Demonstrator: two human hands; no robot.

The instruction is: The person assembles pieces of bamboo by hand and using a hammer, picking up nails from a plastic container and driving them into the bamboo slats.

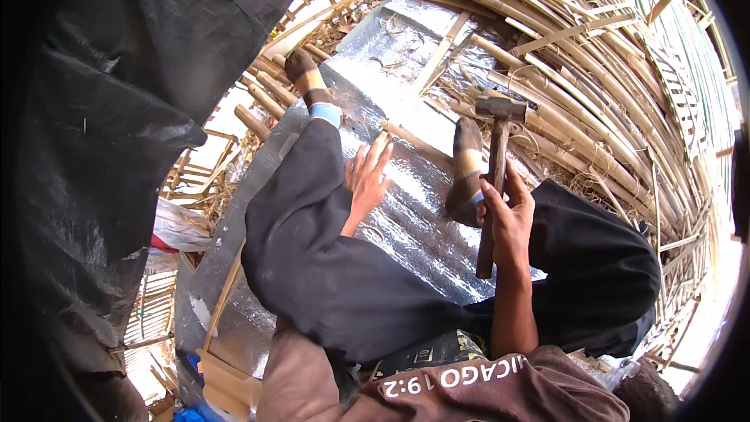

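Note:
My right hand (512, 215) is wrapped round the wooden handle of a hammer (497, 156), raised in front of my right shin with its dark metal head up. My left hand (367, 176) reaches out past my left leg, fingers spread apart over a silvery foil mat (418, 195). Its fingertips come close to the near end of a flat bamboo strip (418, 143); whether they touch it I cannot tell. That strip lies slanting across the mat between my two socked feet.
A large pile of split bamboo (578, 125) lines the far right side. Cut bamboo poles (269, 86) lie beyond my left foot. Black plastic sheeting (101, 148) hangs at the left. Near my left hip sits a cardboard piece (226, 379). Fibre scraps litter the mat.

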